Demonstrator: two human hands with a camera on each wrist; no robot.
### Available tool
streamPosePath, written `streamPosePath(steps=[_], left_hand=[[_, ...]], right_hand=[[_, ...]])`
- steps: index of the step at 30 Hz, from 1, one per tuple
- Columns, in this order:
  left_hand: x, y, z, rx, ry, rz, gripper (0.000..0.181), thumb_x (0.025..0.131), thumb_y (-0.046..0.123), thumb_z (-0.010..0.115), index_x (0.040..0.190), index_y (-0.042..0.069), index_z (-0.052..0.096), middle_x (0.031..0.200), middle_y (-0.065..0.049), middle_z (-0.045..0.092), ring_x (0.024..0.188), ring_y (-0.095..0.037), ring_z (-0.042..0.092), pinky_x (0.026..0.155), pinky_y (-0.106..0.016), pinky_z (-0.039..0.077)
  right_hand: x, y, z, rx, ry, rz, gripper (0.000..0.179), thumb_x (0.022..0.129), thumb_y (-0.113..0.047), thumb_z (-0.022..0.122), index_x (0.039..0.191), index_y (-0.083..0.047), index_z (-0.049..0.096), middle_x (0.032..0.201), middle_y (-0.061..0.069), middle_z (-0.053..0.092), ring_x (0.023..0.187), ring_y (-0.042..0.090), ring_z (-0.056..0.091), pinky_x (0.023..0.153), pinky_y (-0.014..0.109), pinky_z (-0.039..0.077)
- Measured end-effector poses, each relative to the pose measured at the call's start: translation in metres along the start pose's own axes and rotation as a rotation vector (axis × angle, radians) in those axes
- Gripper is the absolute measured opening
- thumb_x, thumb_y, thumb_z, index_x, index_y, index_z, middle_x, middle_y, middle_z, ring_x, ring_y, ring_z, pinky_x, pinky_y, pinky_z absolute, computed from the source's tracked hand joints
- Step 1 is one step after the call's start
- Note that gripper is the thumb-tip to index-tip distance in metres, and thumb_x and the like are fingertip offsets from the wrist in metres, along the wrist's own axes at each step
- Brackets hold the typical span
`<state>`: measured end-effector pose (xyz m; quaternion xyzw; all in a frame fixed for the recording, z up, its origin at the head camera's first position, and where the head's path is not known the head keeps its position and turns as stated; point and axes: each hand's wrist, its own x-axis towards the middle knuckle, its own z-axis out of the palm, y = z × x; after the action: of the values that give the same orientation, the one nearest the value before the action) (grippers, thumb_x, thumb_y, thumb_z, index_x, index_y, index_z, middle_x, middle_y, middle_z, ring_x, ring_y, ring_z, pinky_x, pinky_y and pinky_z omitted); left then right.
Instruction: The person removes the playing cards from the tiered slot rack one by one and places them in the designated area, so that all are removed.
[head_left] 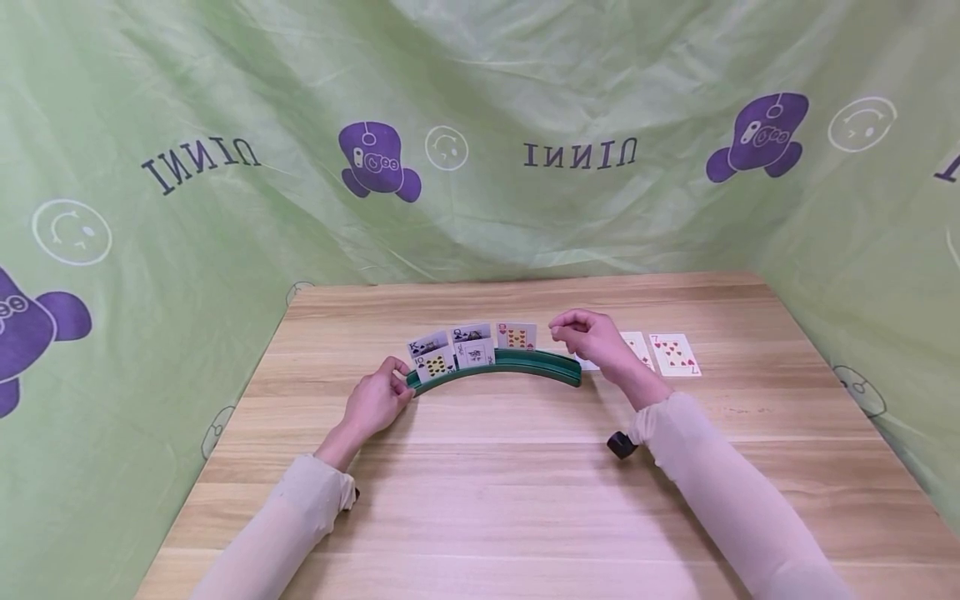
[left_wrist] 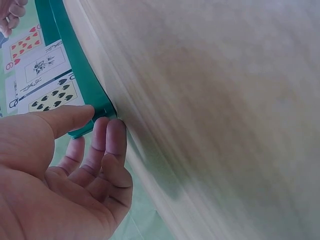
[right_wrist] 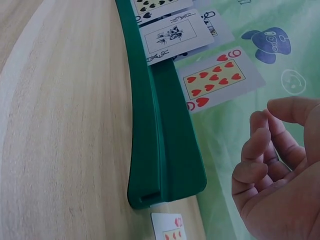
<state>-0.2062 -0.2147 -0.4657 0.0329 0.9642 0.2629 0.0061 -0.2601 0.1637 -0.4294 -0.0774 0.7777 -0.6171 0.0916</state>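
Note:
A curved green card holder stands on the table with playing cards upright in it. At its left end, my left hand grips it, thumb in front and fingers around the end, as the left wrist view shows. A king and a ten of spades stand nearest that hand. Beside them, a joker overlaps a queen. Farther right a hearts card stands alone in the back slot. My right hand hovers above the holder's right end, fingers loosely bent, nothing between thumb and fingertips.
Right of the holder, a seven of hearts and a red-suit card lie face up on the wooden table. Another card shows partly below my right hand. Green printed cloth hangs around the table.

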Motion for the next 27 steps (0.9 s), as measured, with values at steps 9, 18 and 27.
streamPosePath(steps=[9, 18, 27], left_hand=[[0.000, 0.001, 0.000, 0.002, 0.005, 0.010, 0.030, 0.088, 0.016, 0.072, 0.112, 0.012, 0.055, 0.091, -0.005, 0.076, 0.077, -0.017, 0.066, 0.072, -0.035, 0.047], [0.001, 0.001, 0.000, 0.005, 0.016, 0.020, 0.031, 0.087, 0.016, 0.073, 0.113, 0.011, 0.055, 0.091, -0.004, 0.076, 0.078, -0.018, 0.067, 0.072, -0.036, 0.048], [0.001, 0.001, 0.000, 0.001, 0.016, 0.015, 0.031, 0.087, 0.016, 0.073, 0.112, 0.011, 0.056, 0.090, -0.004, 0.076, 0.077, -0.018, 0.066, 0.072, -0.035, 0.047]], right_hand=[[0.006, -0.001, 0.007, -0.031, -0.014, 0.027, 0.030, 0.097, -0.020, 0.062, 0.119, 0.001, 0.063, 0.094, 0.008, 0.062, 0.069, 0.011, 0.049, 0.060, 0.024, 0.040], [0.007, -0.006, 0.014, -0.055, -0.017, 0.025, 0.028, 0.096, -0.022, 0.065, 0.117, -0.004, 0.066, 0.091, 0.005, 0.059, 0.071, 0.014, 0.051, 0.060, 0.024, 0.041], [0.009, -0.007, 0.019, -0.052, -0.014, 0.035, 0.023, 0.095, -0.018, 0.065, 0.114, -0.005, 0.066, 0.094, 0.002, 0.061, 0.072, 0.015, 0.051, 0.062, 0.024, 0.042]])
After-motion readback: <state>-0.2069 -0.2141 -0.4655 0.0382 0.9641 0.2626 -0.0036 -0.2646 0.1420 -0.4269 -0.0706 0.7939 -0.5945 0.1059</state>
